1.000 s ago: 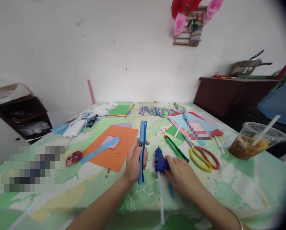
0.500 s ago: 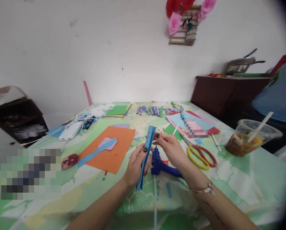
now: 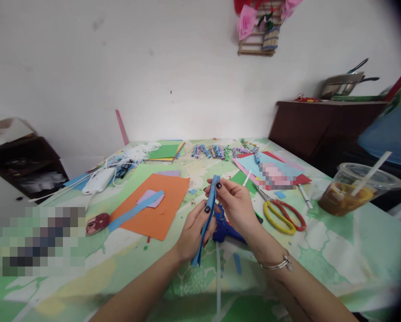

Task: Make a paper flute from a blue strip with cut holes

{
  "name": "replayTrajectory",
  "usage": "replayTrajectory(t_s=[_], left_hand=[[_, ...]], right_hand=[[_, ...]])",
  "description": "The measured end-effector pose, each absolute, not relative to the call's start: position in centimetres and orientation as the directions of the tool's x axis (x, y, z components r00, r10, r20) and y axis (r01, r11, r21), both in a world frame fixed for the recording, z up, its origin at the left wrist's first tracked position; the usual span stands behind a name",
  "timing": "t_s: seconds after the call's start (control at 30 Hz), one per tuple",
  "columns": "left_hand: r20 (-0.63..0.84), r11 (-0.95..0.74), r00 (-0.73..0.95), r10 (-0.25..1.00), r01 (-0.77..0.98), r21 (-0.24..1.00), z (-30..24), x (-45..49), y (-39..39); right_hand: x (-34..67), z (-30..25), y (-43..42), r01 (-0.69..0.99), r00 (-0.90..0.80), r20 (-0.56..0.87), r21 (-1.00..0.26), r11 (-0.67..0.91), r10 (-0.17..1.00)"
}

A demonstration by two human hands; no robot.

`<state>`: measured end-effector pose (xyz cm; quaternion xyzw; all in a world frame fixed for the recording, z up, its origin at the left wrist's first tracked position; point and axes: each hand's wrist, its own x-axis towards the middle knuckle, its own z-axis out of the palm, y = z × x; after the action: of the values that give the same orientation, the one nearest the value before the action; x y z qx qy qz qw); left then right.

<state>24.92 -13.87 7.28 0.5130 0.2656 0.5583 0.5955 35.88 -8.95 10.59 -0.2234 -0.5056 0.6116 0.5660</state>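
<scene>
My left hand (image 3: pixel 192 235) is closed round the lower half of a folded blue paper strip (image 3: pixel 200 243), holding it upright above the table. The fingers of my right hand (image 3: pixel 236 205) pinch the strip's top end. Just behind and under both hands a blue glue gun (image 3: pixel 228 230) lies on the table, with its clear glue stick (image 3: pixel 218 273) pointing towards me.
An orange sheet (image 3: pixel 160 201) with a blue strip lies left of my hands. Yellow-and-red scissors (image 3: pixel 281 214), a white pen (image 3: pixel 304 197) and stacked coloured papers (image 3: pixel 270 170) lie to the right. A plastic cup with a straw (image 3: pixel 355 188) stands at the far right. Rolled paper curls (image 3: pixel 220 152) line the back.
My right hand left the glue gun on the table, rose to the blue strip and took hold of its top end. My left hand kept the strip and tilted it slightly.
</scene>
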Motion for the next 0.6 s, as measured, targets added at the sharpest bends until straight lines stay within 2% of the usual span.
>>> replayTrajectory(t_s=[0.17, 0.3, 0.5, 0.6], left_hand=[[0.275, -0.170, 0.242, 0.930, -0.378, 0.910, 6.9, 25.0, -13.8], [0.272, -0.176, 0.239, 0.932, -0.359, 0.917, 6.7, 24.9, -13.8], [0.240, -0.166, 0.198, 0.951, -0.327, 0.930, 7.0, 24.9, -13.9], [0.224, -0.174, 0.160, 0.961, -0.279, 0.944, 7.1, 24.8, -13.9]], right_hand=[[35.3, 10.2, -9.4, -0.441, -0.194, 0.342, -0.868, 0.229, 0.919], [35.2, 10.0, -10.2, -0.332, -0.101, 0.389, -0.881, 0.337, 0.916], [35.4, 8.7, -10.8, -0.183, -0.141, 0.487, -0.869, 0.461, 0.862], [35.5, 8.4, -10.9, -0.180, -0.192, 0.496, -0.866, 0.467, 0.847]])
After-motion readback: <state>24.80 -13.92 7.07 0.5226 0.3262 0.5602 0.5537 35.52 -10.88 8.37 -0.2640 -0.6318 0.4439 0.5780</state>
